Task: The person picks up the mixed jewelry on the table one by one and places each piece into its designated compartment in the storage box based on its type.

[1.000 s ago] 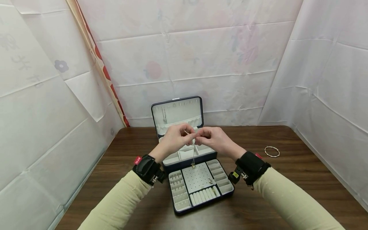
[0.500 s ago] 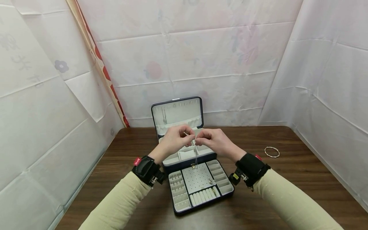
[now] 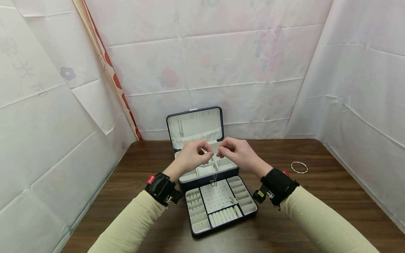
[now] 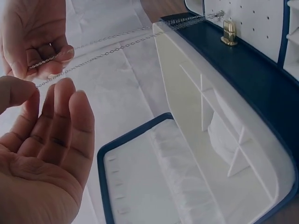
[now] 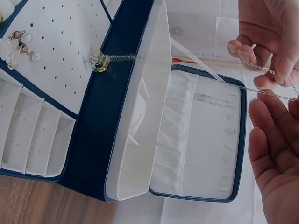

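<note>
In the head view my left hand [image 3: 193,155] pinches one strand of a fine silver chain necklace [image 4: 108,52] between thumb and index finger. My right hand [image 3: 236,153] pinches the other strand, a short gap to the right. Both strands hang down from the fingertips and converge at a small clear pendant [image 4: 216,15], which dangles by the gold clasp [image 4: 229,33] of the jewelry box. Below and behind the hands stands that box, dark blue with white lining [image 3: 198,182], lid raised and front panel folded down.
Another necklace [image 3: 180,127] hangs inside the raised lid [image 3: 202,123]. Pearl earrings [image 5: 23,49] sit on the perforated panel [image 3: 216,196], between divided side compartments. A bangle [image 3: 299,167] lies on the wooden table [image 3: 284,211] to the right. White cloth [image 3: 240,70] surrounds the table.
My hands, fingertips together a second ago, have drawn slightly apart. The chain now spreads into two strands between them, with the pendant still hanging by the clasp. The box has stayed put.
</note>
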Demonstrator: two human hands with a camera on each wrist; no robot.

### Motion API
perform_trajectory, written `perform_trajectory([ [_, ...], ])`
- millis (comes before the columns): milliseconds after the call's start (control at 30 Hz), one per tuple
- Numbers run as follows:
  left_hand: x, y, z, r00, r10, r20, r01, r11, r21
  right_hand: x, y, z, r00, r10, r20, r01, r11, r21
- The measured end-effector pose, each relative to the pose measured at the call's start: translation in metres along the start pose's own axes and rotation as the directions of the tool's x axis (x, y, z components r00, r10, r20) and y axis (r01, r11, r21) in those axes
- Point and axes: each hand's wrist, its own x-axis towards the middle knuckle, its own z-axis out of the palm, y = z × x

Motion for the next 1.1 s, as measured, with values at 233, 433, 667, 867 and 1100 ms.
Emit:
perform_trajectory([
  [233,0.000,-0.007,0.000,0.998,-0.046,0.031,0.051,0.979,-0.199,0.001,-0.001,-0.002,0.999,0.041,-0.010,-0.040,0.999,0.034],
  [433,-0.002,-0.009,-0.004,0.993,-0.094,0.074,0.115,0.920,-0.374,0.003,0.002,-0.002,0.996,0.086,0.032,-0.090,0.989,0.120],
  [667,-0.004,-0.009,-0.010,0.989,-0.137,0.057,0.148,0.891,-0.430,0.008,0.003,-0.002,0.990,0.120,0.080,-0.135,0.967,0.217],
  [867,-0.002,-0.007,-0.014,0.984,-0.176,-0.009,0.168,0.951,-0.260,0.010,0.006,-0.003,0.984,0.138,0.114,-0.169,0.923,0.346],
  [1100,0.000,-0.007,-0.021,0.985,-0.148,-0.090,0.145,0.988,-0.045,0.012,0.007,-0.004,0.978,0.167,0.128,-0.206,0.885,0.417],
])
